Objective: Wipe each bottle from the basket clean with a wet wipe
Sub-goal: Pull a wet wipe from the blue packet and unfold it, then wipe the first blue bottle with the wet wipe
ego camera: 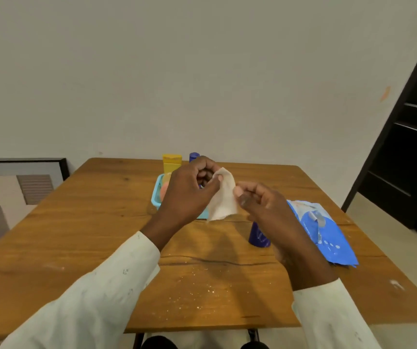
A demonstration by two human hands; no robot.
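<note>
Hands meet above the wooden table (pixel 76 230), blocking most of the turquoise basket (pixel 156 197) behind them, where a yellow bottle (pixel 172 162) and a blue cap (pixel 194 156) rise. Left hand (pixel 189 187) and right hand (pixel 260 200) each pinch the wet wipe (pixel 222 200), white and crumpled, hanging between them. Below the right hand stands a blue bottle (pixel 257 236); right of it lies the blue wipes pack (pixel 326 230).

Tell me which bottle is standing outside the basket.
The dark blue bottle on the table, below the right hand. The yellow bottle and the other blue one are at the basket.
</note>
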